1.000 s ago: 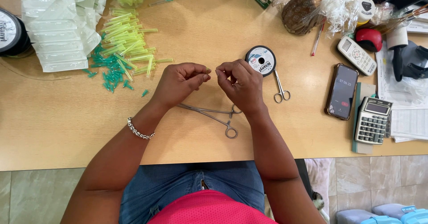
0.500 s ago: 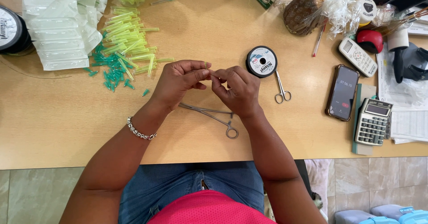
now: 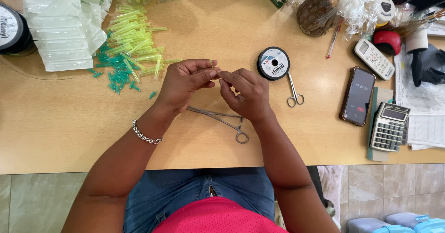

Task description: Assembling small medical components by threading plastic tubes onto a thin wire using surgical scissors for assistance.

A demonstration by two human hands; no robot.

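Note:
My left hand point(image 3: 185, 82) and my right hand point(image 3: 245, 94) meet above the wooden table point(image 3: 69, 131), fingertips pinched together. Between them sticks up a small yellow-green tube point(image 3: 212, 65), held by my left thumb and fingers; my right fingertips pinch something thin beside it, too small to make out. Metal forceps point(image 3: 227, 122) lie on the table just under my hands. A black spool of thread point(image 3: 273, 63) and small scissors point(image 3: 294, 90) lie to the right of my hands.
A heap of yellow-green tubes point(image 3: 134, 40) and teal caps point(image 3: 118, 73) lies at the left, beside clear plastic packets point(image 3: 60, 24). At the right are a phone point(image 3: 358, 95), a calculator point(image 3: 389, 126), a remote point(image 3: 374, 58), papers and bagged items point(image 3: 324, 3).
My two hands have drawn closer together until the fingertips touch. The forceps, spool and scissors lie where they were.

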